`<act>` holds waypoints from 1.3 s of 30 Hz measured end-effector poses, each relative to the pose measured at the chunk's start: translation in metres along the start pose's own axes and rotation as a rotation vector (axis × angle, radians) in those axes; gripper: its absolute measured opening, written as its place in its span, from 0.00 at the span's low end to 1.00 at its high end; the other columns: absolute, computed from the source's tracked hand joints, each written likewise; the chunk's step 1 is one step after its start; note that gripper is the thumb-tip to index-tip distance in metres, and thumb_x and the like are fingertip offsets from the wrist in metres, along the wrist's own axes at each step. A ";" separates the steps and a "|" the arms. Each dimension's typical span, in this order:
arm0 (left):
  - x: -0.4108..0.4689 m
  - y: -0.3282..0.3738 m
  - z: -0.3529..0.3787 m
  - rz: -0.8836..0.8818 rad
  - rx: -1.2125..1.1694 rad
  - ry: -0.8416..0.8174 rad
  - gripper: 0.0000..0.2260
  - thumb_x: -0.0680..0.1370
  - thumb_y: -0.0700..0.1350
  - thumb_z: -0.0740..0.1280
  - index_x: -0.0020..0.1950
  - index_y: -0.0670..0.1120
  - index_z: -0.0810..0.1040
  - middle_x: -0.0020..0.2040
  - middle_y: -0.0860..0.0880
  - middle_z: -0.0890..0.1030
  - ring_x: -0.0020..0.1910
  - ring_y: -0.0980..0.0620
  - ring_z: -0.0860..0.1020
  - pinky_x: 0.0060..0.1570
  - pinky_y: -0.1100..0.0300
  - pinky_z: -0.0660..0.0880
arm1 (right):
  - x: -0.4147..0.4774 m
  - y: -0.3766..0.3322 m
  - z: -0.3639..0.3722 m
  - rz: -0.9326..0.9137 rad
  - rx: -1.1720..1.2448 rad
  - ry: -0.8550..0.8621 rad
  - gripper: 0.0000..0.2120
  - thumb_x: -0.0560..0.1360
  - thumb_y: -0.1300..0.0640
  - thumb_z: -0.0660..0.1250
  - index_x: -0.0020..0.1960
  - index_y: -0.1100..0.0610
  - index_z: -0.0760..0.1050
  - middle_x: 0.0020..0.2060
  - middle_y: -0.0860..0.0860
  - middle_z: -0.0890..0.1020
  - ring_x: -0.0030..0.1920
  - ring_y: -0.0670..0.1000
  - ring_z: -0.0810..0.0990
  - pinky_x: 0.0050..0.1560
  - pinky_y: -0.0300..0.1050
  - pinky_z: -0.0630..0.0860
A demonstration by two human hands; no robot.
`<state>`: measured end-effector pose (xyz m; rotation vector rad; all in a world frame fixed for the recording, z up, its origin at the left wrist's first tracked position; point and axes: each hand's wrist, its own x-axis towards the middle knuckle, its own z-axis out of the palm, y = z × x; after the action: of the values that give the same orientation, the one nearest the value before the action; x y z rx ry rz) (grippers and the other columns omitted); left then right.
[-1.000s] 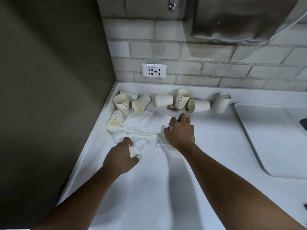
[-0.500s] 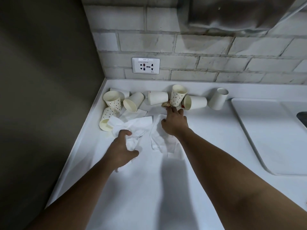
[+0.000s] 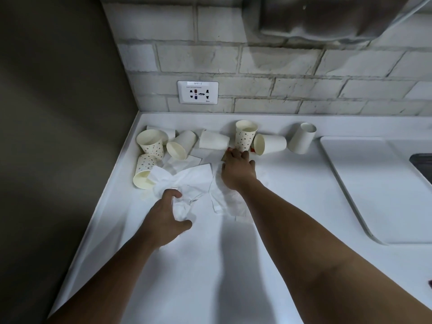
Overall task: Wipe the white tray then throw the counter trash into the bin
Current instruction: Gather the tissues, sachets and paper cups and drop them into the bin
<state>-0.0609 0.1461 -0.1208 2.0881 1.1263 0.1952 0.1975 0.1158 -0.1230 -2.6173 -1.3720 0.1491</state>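
Cups (image 3: 246, 135), mostly tipped and empty, lie just beyond right hand (image 3: 237, 170) fingers, curled on a small wrapper. Left hand (image 3: 166, 219) fingers clutch crumpled tissue (image 3: 184, 181) on white desk (image 3: 292, 206); white tray (image 3: 378, 183) well right, under brick wall (image 3: 280, 66).

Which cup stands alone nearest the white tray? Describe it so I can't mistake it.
Start at the white tray on the right of the counter, then look just left of its far corner, along the brick wall. The plain white cup stands there upside down, leaning, apart from the rest. Its nearest neighbour, another plain cup, lies on its side.
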 end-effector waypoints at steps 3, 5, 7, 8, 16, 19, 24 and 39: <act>-0.001 0.001 0.000 0.000 0.009 0.000 0.29 0.68 0.50 0.78 0.60 0.59 0.64 0.48 0.59 0.75 0.41 0.61 0.77 0.31 0.72 0.66 | -0.007 0.003 0.000 -0.015 -0.048 0.047 0.16 0.80 0.55 0.59 0.66 0.59 0.70 0.65 0.56 0.68 0.63 0.60 0.67 0.56 0.53 0.69; -0.001 0.001 -0.001 -0.002 0.009 -0.002 0.29 0.68 0.50 0.78 0.61 0.59 0.64 0.48 0.59 0.74 0.41 0.61 0.77 0.33 0.71 0.66 | -0.010 0.005 -0.002 0.013 -0.019 0.064 0.14 0.79 0.57 0.60 0.64 0.57 0.73 0.63 0.57 0.68 0.60 0.61 0.67 0.56 0.53 0.71; -0.001 0.001 -0.001 -0.006 0.008 -0.009 0.30 0.68 0.50 0.78 0.61 0.59 0.64 0.48 0.59 0.74 0.41 0.61 0.77 0.32 0.70 0.66 | -0.008 0.008 -0.005 0.022 -0.004 0.029 0.14 0.79 0.57 0.60 0.63 0.55 0.73 0.63 0.57 0.68 0.60 0.62 0.68 0.56 0.54 0.72; 0.000 0.000 -0.001 -0.008 0.006 -0.014 0.30 0.68 0.49 0.78 0.61 0.59 0.64 0.48 0.58 0.75 0.41 0.60 0.77 0.32 0.70 0.66 | -0.006 0.010 -0.006 0.019 -0.008 -0.004 0.14 0.79 0.56 0.60 0.63 0.55 0.73 0.63 0.57 0.69 0.60 0.62 0.68 0.57 0.55 0.72; 0.000 -0.001 -0.001 -0.001 -0.015 -0.024 0.29 0.68 0.49 0.78 0.62 0.58 0.64 0.49 0.55 0.76 0.42 0.59 0.77 0.34 0.67 0.67 | 0.004 0.009 -0.015 0.142 0.157 -0.176 0.25 0.77 0.58 0.64 0.72 0.57 0.64 0.67 0.62 0.66 0.65 0.65 0.67 0.66 0.54 0.69; 0.000 0.000 -0.002 -0.014 -0.013 -0.032 0.30 0.68 0.50 0.78 0.63 0.58 0.64 0.50 0.53 0.76 0.43 0.58 0.77 0.36 0.64 0.69 | 0.000 0.012 -0.019 0.145 0.276 -0.003 0.13 0.80 0.57 0.59 0.62 0.60 0.75 0.62 0.60 0.74 0.61 0.62 0.74 0.61 0.55 0.76; 0.000 0.001 -0.003 -0.018 -0.013 -0.035 0.30 0.69 0.50 0.78 0.64 0.57 0.64 0.52 0.51 0.77 0.44 0.56 0.78 0.38 0.63 0.70 | -0.007 0.010 -0.050 0.199 0.645 0.280 0.10 0.82 0.60 0.60 0.56 0.61 0.78 0.52 0.56 0.82 0.51 0.55 0.79 0.51 0.45 0.75; -0.002 0.004 -0.003 -0.036 -0.011 -0.056 0.29 0.68 0.48 0.77 0.63 0.57 0.65 0.49 0.49 0.80 0.41 0.48 0.82 0.38 0.58 0.72 | -0.069 -0.018 0.006 -0.051 0.104 -0.119 0.25 0.77 0.49 0.68 0.67 0.61 0.69 0.63 0.61 0.65 0.61 0.63 0.68 0.59 0.51 0.71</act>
<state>-0.0606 0.1451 -0.1152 2.0497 1.1258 0.1245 0.1426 0.0695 -0.1246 -2.5218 -1.4256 0.3645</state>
